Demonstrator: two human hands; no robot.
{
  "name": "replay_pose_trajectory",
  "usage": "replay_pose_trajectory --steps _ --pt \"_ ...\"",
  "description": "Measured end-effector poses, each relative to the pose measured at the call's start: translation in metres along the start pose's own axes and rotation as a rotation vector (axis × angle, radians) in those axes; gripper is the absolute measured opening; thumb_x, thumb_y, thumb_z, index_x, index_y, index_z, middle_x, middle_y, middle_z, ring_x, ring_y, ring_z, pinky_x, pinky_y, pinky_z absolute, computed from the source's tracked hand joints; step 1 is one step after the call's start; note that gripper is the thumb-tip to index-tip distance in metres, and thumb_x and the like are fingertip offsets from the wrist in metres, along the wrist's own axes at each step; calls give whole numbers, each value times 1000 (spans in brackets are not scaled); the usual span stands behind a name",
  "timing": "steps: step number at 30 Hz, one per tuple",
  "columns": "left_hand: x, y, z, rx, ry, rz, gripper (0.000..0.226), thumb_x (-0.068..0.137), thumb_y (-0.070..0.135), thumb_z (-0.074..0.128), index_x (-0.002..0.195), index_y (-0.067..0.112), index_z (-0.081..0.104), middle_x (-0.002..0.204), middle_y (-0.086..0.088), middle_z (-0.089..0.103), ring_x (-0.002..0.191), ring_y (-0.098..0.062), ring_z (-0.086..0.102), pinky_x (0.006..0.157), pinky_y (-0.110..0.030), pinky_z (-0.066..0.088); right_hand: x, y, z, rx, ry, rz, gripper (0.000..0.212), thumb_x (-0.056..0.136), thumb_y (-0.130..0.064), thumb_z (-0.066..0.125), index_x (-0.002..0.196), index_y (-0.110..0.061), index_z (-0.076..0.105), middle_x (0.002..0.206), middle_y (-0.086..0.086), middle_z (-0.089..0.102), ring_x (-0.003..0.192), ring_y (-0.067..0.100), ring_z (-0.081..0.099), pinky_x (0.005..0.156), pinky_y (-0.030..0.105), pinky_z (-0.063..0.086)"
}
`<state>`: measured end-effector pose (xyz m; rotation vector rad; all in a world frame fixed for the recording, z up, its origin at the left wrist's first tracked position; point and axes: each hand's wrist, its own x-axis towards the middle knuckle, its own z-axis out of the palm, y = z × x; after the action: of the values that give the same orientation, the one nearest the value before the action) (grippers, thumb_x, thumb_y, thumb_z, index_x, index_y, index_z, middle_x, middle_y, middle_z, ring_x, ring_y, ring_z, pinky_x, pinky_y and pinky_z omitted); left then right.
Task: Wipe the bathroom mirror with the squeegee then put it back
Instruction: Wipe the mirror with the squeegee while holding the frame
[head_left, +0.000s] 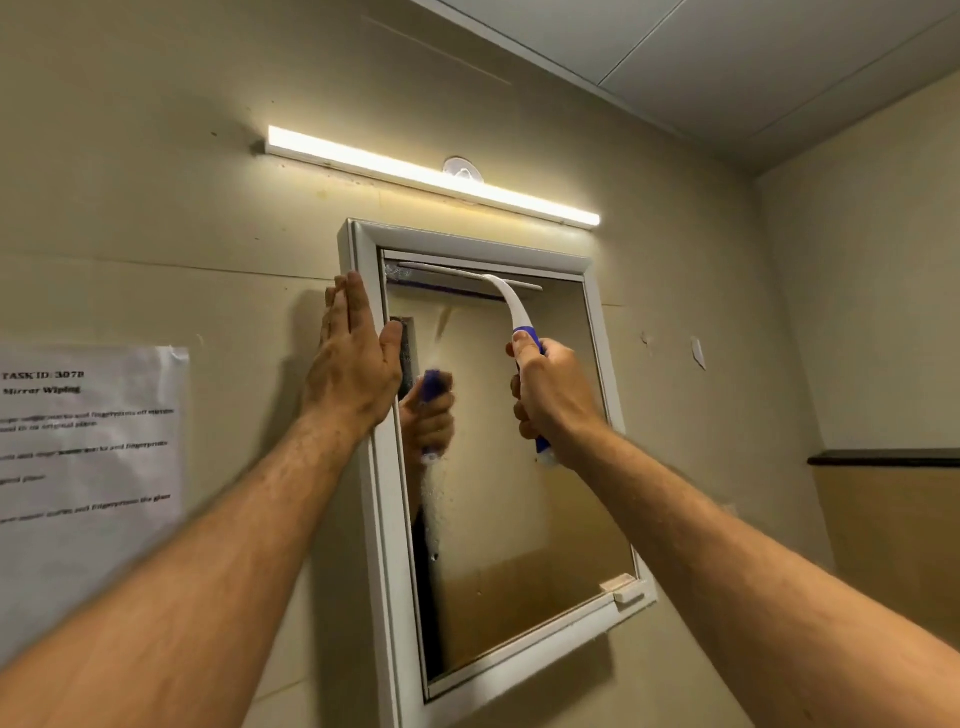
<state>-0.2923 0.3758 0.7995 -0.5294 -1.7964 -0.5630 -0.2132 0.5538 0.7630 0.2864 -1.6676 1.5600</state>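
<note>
Mirror (519, 467) top (squeegee (506, 296) pressed)

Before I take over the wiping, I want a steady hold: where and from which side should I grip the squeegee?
Grip the blue handle, coming from below and in front of the mirror, as the right hand does. The white neck curves up to the blade lying flat along the top of the glass, so a low fist can probably pull straight down. The left hand rests flat on the frame.

Both forearms are bare to the frame's edge, lightly haired; the hands (353, 358) wear no rings or gloves.
</note>
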Motion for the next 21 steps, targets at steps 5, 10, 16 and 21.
replay_pose_trajectory --steps 5,10,16,21 --pt "-10 -6 24 -245 137 15 63 100 43 25 149 33 -13 159 6 -10 145 -18 1 114 -43 15 8 14 14 -14 0 -37 35 100 -38 37 116 -10 51 71 3 46 50 11 41 39 21 38" --pt "-11 -8 31 -306 236 56 60 102 37 28 151 29 -4 160 6 -2 145 -12 2 115 -33 12 -3 19 21 -75 3 -93 33 103 -38 31 98 -10 49 72 7 43 54 11 39 43 17 37" --pt "-11 -9 37 -335 281 46 58 102 34 30 151 28 1 159 5 4 145 -15 8 113 -32 18 -5 37 22 -137 49 -103 30 101 -39 34 106 -13 49 74 5 46 52 12 41 41 21 39" --pt "-11 -13 42 -332 298 28 56 102 35 29 151 30 2 159 7 6 144 -14 9 108 -28 16 17 19 24 -102 0 -93 33 101 -39 35 113 -11 48 71 3 45 50 10 40 40 20 38"
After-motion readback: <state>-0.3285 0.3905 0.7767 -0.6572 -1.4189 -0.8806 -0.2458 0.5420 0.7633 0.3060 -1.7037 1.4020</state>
